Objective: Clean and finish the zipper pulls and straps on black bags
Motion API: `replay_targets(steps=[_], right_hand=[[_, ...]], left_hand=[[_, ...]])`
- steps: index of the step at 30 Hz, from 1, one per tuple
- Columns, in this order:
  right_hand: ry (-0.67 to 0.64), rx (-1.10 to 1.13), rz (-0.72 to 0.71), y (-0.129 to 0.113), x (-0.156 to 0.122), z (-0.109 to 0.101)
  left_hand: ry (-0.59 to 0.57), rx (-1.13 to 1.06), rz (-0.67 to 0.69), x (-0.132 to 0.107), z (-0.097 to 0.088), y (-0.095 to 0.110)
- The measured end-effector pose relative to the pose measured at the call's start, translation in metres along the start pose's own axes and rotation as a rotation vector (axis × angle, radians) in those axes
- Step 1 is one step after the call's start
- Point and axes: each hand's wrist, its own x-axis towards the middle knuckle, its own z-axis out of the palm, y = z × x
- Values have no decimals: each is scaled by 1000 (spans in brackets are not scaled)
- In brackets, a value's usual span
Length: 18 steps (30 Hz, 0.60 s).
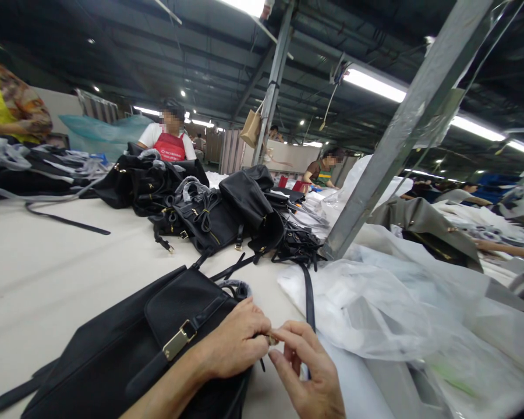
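Piled black handbags [207, 224] before an aproned co-worker [169, 146]

A black leather backpack [91, 364] lies flat, its flap gold-buckled.

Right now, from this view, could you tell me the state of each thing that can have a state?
Small gold metal fitting: pinched between both hands.
Left hand: fingers curled, touching the fitting.
Right hand: fingers pinching the fitting.
Black leather bag: lying flat, flap closed.
Gold buckle plate: on the bag's strap, lying on the flap.
Clear plastic sheeting: crumpled.
Farther black bags: piled together.
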Motion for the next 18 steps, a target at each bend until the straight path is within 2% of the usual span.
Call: replay_targets(steps=[2,8,14,18], right_hand=[[-30,-17,-27,2,1,3],[21,21,-3,-3,2,5],[-2,304,162,-9,-3,-3],[25,202,169,-1,-3,-2]], left_hand=[[2,20,5,0,1,0],[-5,4,-4,-1,0,-1],[4,-113,-18,-1,-5,0],[23,-206,-17,-5,-8,0]])
